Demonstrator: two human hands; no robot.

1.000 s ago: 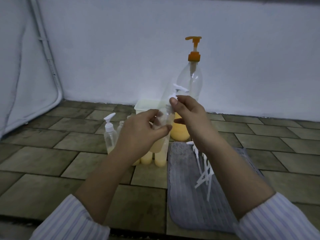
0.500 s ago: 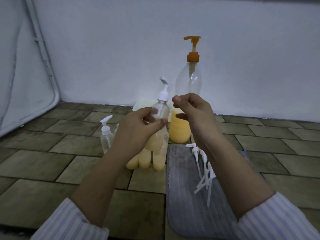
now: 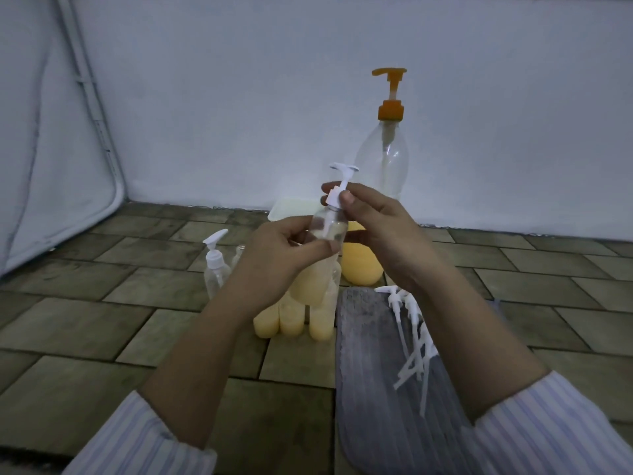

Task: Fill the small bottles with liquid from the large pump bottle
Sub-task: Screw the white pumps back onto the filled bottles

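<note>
My left hand [image 3: 274, 258] grips a small clear bottle [image 3: 322, 255], part full of pale yellow liquid, held upright above the floor. My right hand [image 3: 380, 231] pinches the collar of its white pump cap [image 3: 337, 190] between thumb and fingers. Behind them stands the large pump bottle [image 3: 382, 159] with an orange pump head, yellow liquid in its base. Several filled small bottles [image 3: 294, 320] stand on the tiles below my hands.
A small capped bottle [image 3: 215, 265], almost empty, stands at the left beside another without a cap. Loose white pump caps [image 3: 412, 330] lie on a grey mat [image 3: 373, 399] at the right. A pale tub [image 3: 291, 209] sits by the white wall.
My right hand came back onto the white pump cap and now pinches its collar. The pump head has turned round on the bottle. The bottle stays in my left hand.
</note>
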